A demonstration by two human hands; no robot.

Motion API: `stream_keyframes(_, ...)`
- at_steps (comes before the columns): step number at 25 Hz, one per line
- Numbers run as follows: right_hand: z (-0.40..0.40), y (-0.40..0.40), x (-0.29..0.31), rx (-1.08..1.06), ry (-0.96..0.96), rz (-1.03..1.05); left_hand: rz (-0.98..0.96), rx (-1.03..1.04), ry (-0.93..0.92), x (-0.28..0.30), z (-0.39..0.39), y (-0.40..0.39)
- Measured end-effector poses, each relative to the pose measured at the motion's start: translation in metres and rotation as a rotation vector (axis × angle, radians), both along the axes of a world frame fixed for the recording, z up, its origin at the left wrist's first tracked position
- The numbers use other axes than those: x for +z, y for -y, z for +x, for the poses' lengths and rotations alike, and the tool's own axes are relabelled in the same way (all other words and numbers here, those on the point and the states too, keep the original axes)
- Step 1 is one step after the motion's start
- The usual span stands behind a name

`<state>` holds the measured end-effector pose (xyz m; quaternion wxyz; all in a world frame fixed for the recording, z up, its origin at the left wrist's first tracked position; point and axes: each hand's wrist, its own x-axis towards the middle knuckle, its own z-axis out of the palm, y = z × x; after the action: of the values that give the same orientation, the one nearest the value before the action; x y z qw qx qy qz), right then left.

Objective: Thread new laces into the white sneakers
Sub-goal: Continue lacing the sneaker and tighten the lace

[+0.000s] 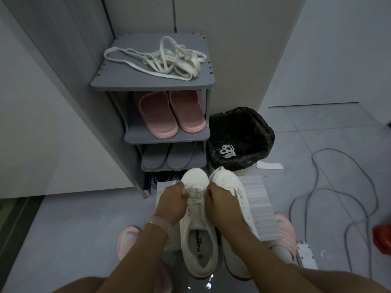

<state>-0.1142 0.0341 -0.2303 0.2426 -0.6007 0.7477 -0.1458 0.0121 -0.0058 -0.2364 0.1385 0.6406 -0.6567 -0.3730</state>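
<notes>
Left hand (171, 199) and right hand (218, 197) each pinch lace (195, 196) over the left sneaker (197, 240). Risk: uneven pulling skews lace ends; spare laces (160, 58) at 12 o'clock.

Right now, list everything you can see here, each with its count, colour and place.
white sneakers: two, white, on the floor side by side; the left one has a lace in it
loose laces: a tangle, off-white, on top of the shoe rack
pink slippers: two, on the rack's second shelf
grey slippers: two, on the shelf below
bin: one, black liner, right of the rack, a white lace inside
cable: grey, on the floor at right
left hand: pinches the lace on the left sneaker
right hand: pinches the same lace
</notes>
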Motion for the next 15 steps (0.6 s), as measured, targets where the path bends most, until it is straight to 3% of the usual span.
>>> stream_keyframes(3, -0.002, 0.000, 0.002, -0.193, 0.114, -0.065, 0.104, 0.329, -0.151, -0.008, 0.005, 0.006)
stream_keyframes(5, -0.002, 0.000, 0.002, -0.286, 0.164, -0.117, 0.119, 0.385, -0.122, -0.010, 0.006, 0.007)
stream_keyframes(8, 0.000, 0.002, 0.005, -0.231, 0.196, -0.120, 0.078, 0.245, -0.098, -0.003, 0.001, 0.006)
stream_keyframes(11, -0.003, 0.008, 0.001, -0.003, 0.023, 0.003, 0.019, -0.034, 0.079, -0.002, 0.001, 0.003)
stream_keyframes(15, -0.005, 0.008, 0.003, 0.087, -0.101, 0.023, -0.060, -0.075, 0.171, -0.001, 0.001, 0.002)
